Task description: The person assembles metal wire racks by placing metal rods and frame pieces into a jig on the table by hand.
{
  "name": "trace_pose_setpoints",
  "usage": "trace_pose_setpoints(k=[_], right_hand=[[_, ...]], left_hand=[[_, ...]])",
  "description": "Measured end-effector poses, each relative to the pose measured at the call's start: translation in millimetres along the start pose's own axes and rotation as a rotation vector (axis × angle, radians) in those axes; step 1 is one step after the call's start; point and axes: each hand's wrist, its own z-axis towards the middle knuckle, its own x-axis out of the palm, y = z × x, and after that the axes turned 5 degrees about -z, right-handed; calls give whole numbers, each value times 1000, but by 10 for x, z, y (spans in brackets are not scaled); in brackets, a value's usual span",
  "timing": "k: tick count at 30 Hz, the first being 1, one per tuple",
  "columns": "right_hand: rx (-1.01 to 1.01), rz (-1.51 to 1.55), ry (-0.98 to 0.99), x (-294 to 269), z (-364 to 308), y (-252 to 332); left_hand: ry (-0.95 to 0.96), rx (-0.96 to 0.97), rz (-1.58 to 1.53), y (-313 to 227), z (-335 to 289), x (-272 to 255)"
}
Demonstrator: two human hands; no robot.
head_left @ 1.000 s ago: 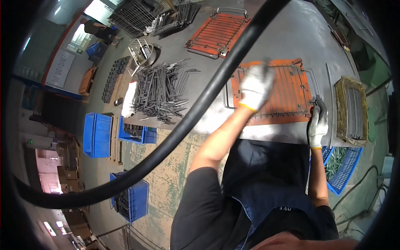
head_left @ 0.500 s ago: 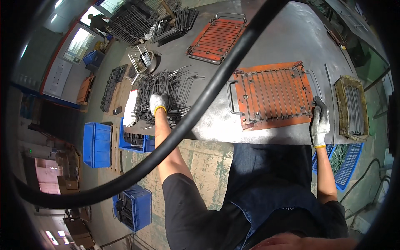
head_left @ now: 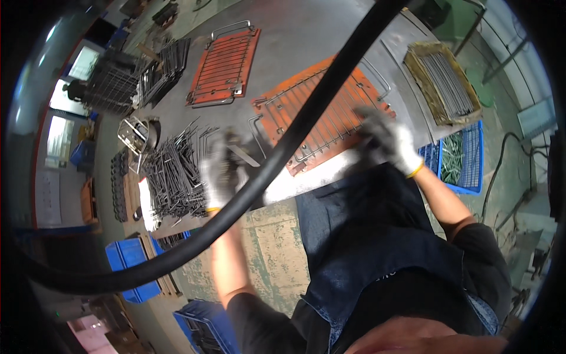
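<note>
Left hand (head_left: 219,174): white glove, blurred, at the near edge of the counter (head_left: 306,35), fingers closed around a bent metal rod (head_left: 243,154) lifted just clear of the rod pile (head_left: 174,171). The rod pointed toward the orange jig.

Right hand (head_left: 386,138): white glove, blurred, over the near right corner of the orange jig (head_left: 321,112); whether its fingers were apart or together could not be told, nor whether they held anything.

Orange jig: flat on the counter, mid-front, wire grid (head_left: 342,127) lying on it, partly crossed by a thick black hose (head_left: 283,147) close to the camera.

Second jig (head_left: 225,66): same colour, further back on the counter, well apart from the first.

Rod pile: loose grey rods, left part of the counter, just beside the left hand.

Tray (head_left: 442,82): yellowish, holding straight rods, at the right end of the counter.

Blue crate (head_left: 457,159): on the floor below the tray, containing rods.

Further blue crates (head_left: 132,271): floor, left of the person.
</note>
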Motion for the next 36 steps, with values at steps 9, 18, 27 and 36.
trace_pose_setpoints(k=[9,18,27,36], right_hand=[[-106,288,110,851,10,657],[-692,-459,-202,1247,217,196],[-533,-324,-33,1294,230,293],[-299,-69,-70,1090,217,551]], left_hand=[[145,-281,48,772,-27,734],[74,-51,1028,717,255,713],[364,807,1547,842,382,592],[424,945,1753,876,340,530]])
